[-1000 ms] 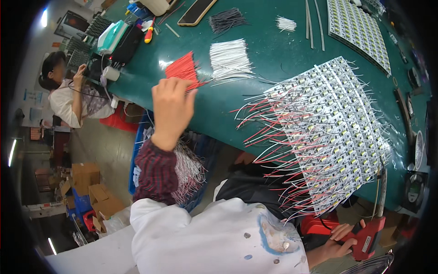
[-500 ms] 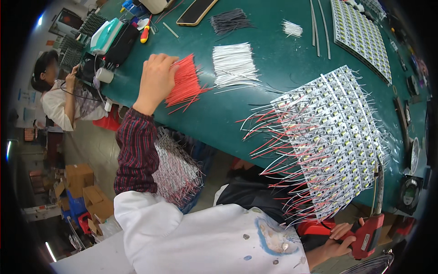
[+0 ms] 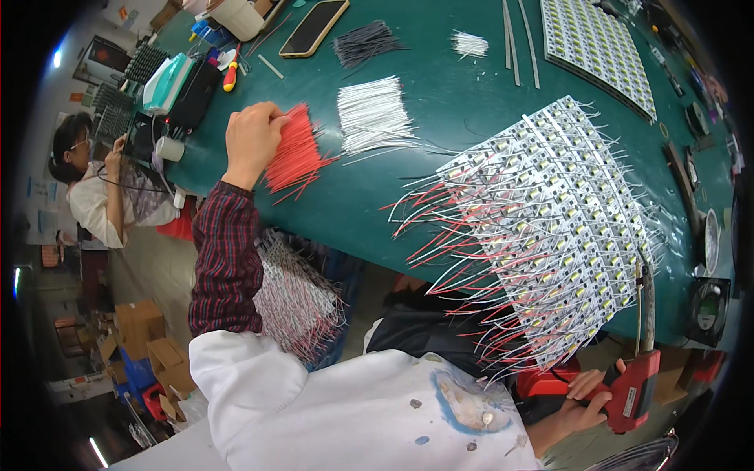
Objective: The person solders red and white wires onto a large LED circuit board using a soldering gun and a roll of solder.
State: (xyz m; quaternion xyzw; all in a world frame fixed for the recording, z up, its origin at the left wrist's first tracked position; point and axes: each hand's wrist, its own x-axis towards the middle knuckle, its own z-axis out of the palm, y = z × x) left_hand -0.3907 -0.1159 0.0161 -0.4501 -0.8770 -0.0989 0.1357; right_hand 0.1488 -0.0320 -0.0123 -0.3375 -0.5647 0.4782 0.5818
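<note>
My left hand (image 3: pixel 253 140) is at the left edge of a pile of short red wires (image 3: pixel 298 151), its fingers curled down against them; the fingertips are partly hidden. In my right hand (image 3: pixel 580 404), at the lower right, is a red soldering gun (image 3: pixel 633 392), its long metal tip pointing up beside the right edge of a panel of circuit boards (image 3: pixel 550 212). Rows of small yellowish parts cover that panel, and red, white and dark wires stick out from its left side. A pile of white wires (image 3: pixel 375 116) lies right of the red ones.
Farther back on the green table (image 3: pixel 440 94) lie dark wires (image 3: pixel 365 43), short white pieces (image 3: pixel 470 45), a phone (image 3: pixel 316 28), a screwdriver (image 3: pixel 230 76) and another board panel (image 3: pixel 601 55). Below the table edge sits a wired stack (image 3: pixel 298 302). Another person (image 3: pixel 102 180) sits at the left.
The whole view has shifted, so the table's things appear farther left. My left hand stays at the red wires, and my right hand still holds the soldering gun.
</note>
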